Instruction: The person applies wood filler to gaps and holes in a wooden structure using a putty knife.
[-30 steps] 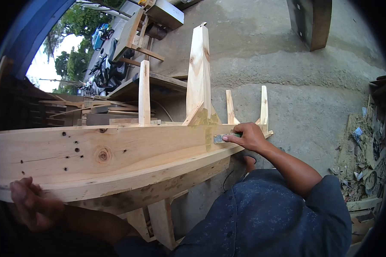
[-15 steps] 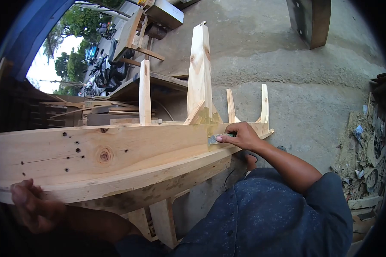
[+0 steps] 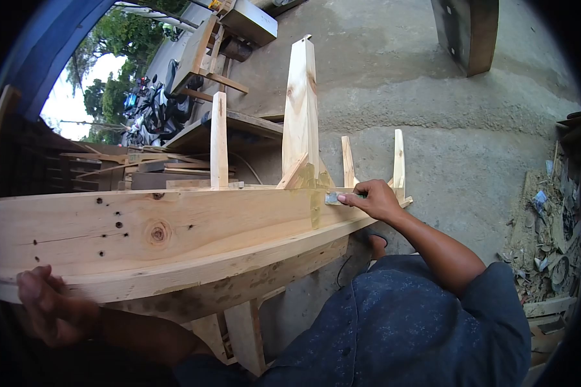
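Note:
My right hand [image 3: 379,200] pinches a small putty knife [image 3: 333,198] with a flat metal blade, held against the side board of a pale wooden furniture frame [image 3: 252,216]. A greenish-yellow filler smear [image 3: 315,209] runs down the board just left of the blade, over a joint below a tall leg [image 3: 299,103]. The knife's handle is mostly hidden in my fingers. At the lower left my left hand [image 3: 55,306] hovers by the frame's near edge, fingers loosely bent and dimly lit. Nothing shows in it.
Shorter wooden legs [image 3: 219,138] rise from the frame. Behind it stands a wooden bench [image 3: 197,51], with stacked boards [image 3: 155,164] at the left. A dark box-like post [image 3: 468,35] is at the upper right. Scraps and shavings [image 3: 539,238] line the right side of the concrete floor [image 3: 461,161].
My right hand and the putty knife have shifted slightly right and up along the board, uncovering more of the filler smear. My left hand stays nearly in place.

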`<act>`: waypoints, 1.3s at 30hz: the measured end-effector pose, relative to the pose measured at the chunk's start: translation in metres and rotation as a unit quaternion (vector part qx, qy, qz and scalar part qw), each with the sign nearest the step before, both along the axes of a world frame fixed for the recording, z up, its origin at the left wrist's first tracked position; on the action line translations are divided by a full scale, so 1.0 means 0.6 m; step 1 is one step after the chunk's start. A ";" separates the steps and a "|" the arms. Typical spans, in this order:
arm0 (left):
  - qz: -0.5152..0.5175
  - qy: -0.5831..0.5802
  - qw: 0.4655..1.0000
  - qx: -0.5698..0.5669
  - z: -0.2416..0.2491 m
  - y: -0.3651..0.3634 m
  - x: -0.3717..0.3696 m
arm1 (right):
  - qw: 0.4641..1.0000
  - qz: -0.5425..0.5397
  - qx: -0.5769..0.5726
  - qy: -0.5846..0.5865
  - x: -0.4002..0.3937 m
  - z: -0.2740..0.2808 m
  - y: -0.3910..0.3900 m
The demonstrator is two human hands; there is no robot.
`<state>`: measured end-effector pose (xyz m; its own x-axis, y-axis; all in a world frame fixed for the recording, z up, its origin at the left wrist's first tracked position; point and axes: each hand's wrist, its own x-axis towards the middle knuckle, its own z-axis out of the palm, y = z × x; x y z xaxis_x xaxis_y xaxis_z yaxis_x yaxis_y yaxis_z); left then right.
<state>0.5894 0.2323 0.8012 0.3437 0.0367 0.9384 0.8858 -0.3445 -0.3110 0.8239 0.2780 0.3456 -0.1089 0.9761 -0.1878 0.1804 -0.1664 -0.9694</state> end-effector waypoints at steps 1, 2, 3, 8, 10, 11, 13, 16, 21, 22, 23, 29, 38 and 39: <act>-0.004 0.002 1.000 0.004 -0.001 0.003 0.000 | 1.000 -0.002 -0.001 -0.001 -0.001 0.003 0.000; -0.005 0.001 1.000 0.003 0.001 0.003 0.000 | 0.999 0.004 0.010 0.044 -0.009 0.010 -0.001; -0.010 0.014 1.000 -0.003 0.005 -0.001 -0.002 | 0.996 0.010 0.021 0.089 -0.018 0.015 -0.002; 0.017 0.036 0.999 0.010 0.005 0.002 0.003 | 0.999 0.031 0.037 0.023 -0.027 0.003 -0.004; -0.006 -0.003 1.000 0.004 0.001 0.003 0.000 | 0.999 0.022 0.024 0.014 -0.006 0.004 -0.007; -0.006 -0.004 1.000 0.003 0.002 0.002 -0.002 | 1.000 0.008 0.010 0.006 -0.002 0.003 -0.009; -0.016 -0.012 1.000 -0.007 0.005 0.001 -0.006 | 0.995 -0.013 0.036 0.096 -0.021 0.005 -0.012; -0.022 -0.031 0.999 0.010 -0.002 0.002 0.007 | 0.994 0.027 0.074 0.079 -0.051 0.001 -0.009; -0.003 -0.025 1.000 0.002 -0.007 -0.003 0.015 | 0.996 0.024 0.036 -0.077 0.001 0.006 -0.019; 0.002 -0.038 0.999 -0.006 -0.008 -0.002 0.018 | 0.990 -0.009 0.125 -0.061 -0.002 0.011 -0.022; 0.000 -0.039 0.999 -0.008 -0.008 0.000 0.018 | 0.975 -0.042 0.214 -0.046 -0.004 0.020 -0.024; -0.004 -0.030 1.000 -0.006 -0.001 -0.003 0.009 | 0.889 0.018 0.419 -0.183 0.020 0.091 -0.010; -0.010 0.017 0.998 0.057 -0.009 0.013 0.024 | 0.816 0.074 0.507 -0.266 0.018 0.113 0.012; -0.012 -0.004 0.999 0.050 -0.009 0.010 0.019 | 0.808 0.085 0.515 -0.274 0.019 0.117 0.014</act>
